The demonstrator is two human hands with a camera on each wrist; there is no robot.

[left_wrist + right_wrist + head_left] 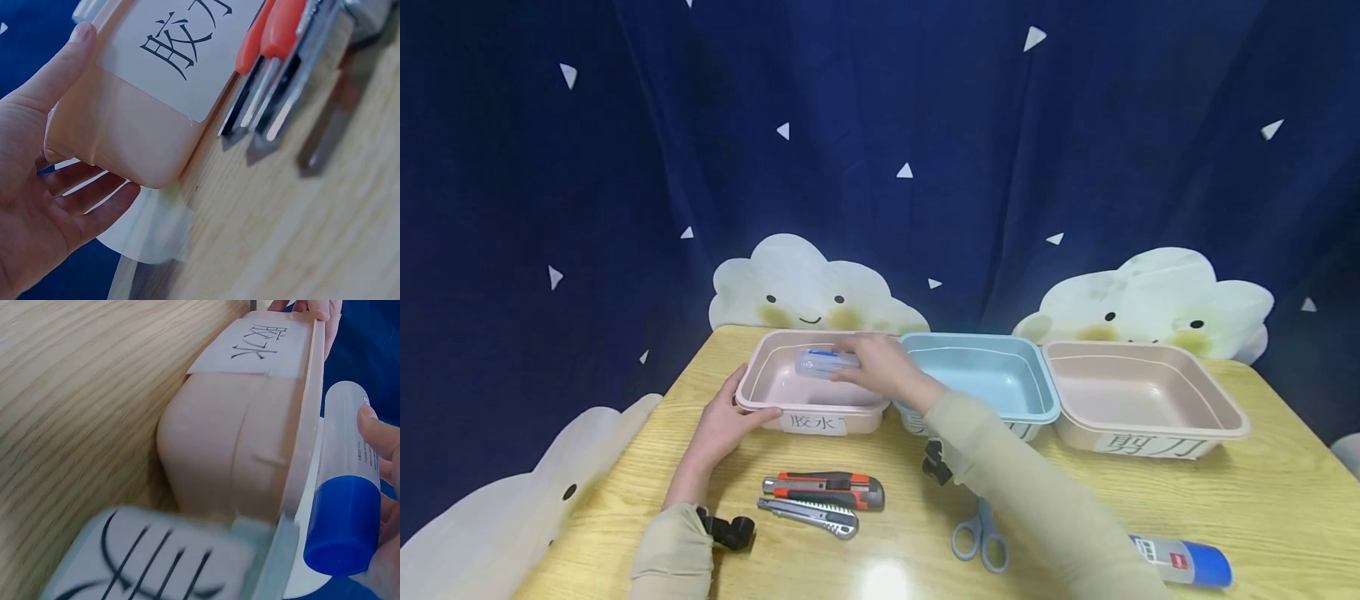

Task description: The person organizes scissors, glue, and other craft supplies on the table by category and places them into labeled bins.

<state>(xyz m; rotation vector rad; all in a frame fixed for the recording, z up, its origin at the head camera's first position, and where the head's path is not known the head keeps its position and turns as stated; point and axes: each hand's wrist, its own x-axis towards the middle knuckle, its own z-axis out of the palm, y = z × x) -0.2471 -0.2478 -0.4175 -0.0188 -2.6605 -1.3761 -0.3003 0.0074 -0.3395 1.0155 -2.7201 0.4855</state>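
Note:
My right hand [883, 365] holds a clear glue bottle [823, 363] with a blue cap over the left pink bin [812, 400]. In the right wrist view the blue cap [344, 519] points toward the camera, and the bottle lies beside the bin's rim. My left hand [727, 421] grips the near left corner of that bin, thumb on the front wall and fingers along the left side. The left wrist view shows the thumb by the paper label [169, 50] and the fingertips against the bin's lower side.
A blue bin [977, 375] and another pink bin [1142, 400] stand to the right in a row. Nearer lie an orange-black utility knife [831, 490], a silver utility knife [812, 515], grey-blue scissors [981, 537] and a second glue bottle [1183, 560]. A dark blue curtain hangs behind.

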